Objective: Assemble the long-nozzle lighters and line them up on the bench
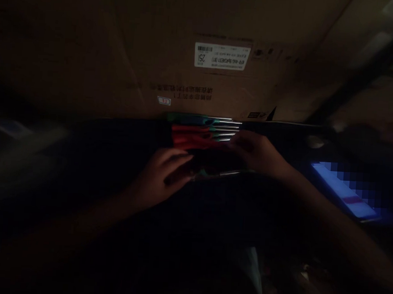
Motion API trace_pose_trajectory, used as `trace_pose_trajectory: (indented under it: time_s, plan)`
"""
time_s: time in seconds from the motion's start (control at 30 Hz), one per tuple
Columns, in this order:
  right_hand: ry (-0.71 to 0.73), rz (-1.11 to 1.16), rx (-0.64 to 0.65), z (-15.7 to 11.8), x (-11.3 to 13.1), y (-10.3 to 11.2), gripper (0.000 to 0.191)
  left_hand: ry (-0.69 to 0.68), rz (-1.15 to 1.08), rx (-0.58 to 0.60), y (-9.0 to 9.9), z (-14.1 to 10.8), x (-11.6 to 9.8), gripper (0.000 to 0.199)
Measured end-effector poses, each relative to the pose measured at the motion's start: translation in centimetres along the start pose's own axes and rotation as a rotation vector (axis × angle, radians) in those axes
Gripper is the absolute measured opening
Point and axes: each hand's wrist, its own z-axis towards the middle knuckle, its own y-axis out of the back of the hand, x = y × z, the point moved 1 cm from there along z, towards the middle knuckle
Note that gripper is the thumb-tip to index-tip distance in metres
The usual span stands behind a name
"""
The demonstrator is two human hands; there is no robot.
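Several screwdrivers (190,135) with red handles lie side by side, their metal shafts to the right; behind them are blue and green handles (196,119). My left hand (165,171) is closed around the dark handle end of another screwdriver (203,173), nearer to me, with a green collar and a shaft reaching right. My right hand (258,152) is at the right end of the row, fingers bent and touching or very close to the shaft tips. Darkness and blur hide its fingertips and whatever they may hold.
A large cardboard box (121,64) stands upright directly behind the screwdrivers, bearing a white label (222,56) with upside-down print. To the right, a lit phone-like screen (342,192) lies on the dark surface. A pale, blurred object (315,141) is beyond my right forearm.
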Motion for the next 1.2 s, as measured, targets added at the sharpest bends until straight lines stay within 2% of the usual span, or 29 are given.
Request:
trace_pose_trajectory:
  time_s: [0.07, 0.13, 0.23, 0.3, 0.4, 0.57, 0.67, 0.93, 1.2]
  plan:
    - [-0.037, 0.098, 0.043, -0.1, 0.4, -0.1, 0.023, -0.058, 0.106, -0.069, 0.4, 0.2, -0.1, 0.044]
    - [-0.073, 0.211, 0.145, -0.1, 0.8, -0.4, 0.027, -0.092, 0.182, -0.101, 0.8, 0.4, -0.2, 0.044]
    - [-0.100, 0.341, 0.280, -0.4, 1.5, -1.3, 0.026, -0.138, 0.217, -0.070, 1.0, 0.4, -0.1, 0.041]
    - [-0.113, 0.378, 0.316, -0.6, 1.7, -1.9, 0.024, -0.160, 0.198, -0.039, 0.8, 0.2, 0.1, 0.038]
    - [-0.090, 0.379, 0.317, -0.9, 1.7, -2.5, 0.023, -0.136, 0.142, -0.023, 0.4, -0.1, 0.4, 0.036]
    - [0.234, 0.164, 0.332, -1.2, 1.8, -2.9, 0.032, -0.044, 0.054, 0.023, 0.2, -0.2, 0.6, 0.035]
    - [0.342, 0.057, 0.326, -1.1, 1.8, -3.0, 0.029, -0.008, 0.028, 0.069, 0.2, -0.1, 0.5, 0.034]
    - [0.403, -0.008, 0.367, -1.0, 0.9, -3.7, 0.026, 0.058, -0.009, 0.165, 0.2, 0.2, 0.4, 0.028]
    - [0.403, 0.013, 0.366, -1.1, 0.6, -4.3, 0.026, 0.091, 0.049, 0.182, 0.5, 0.0, 0.5, 0.031]
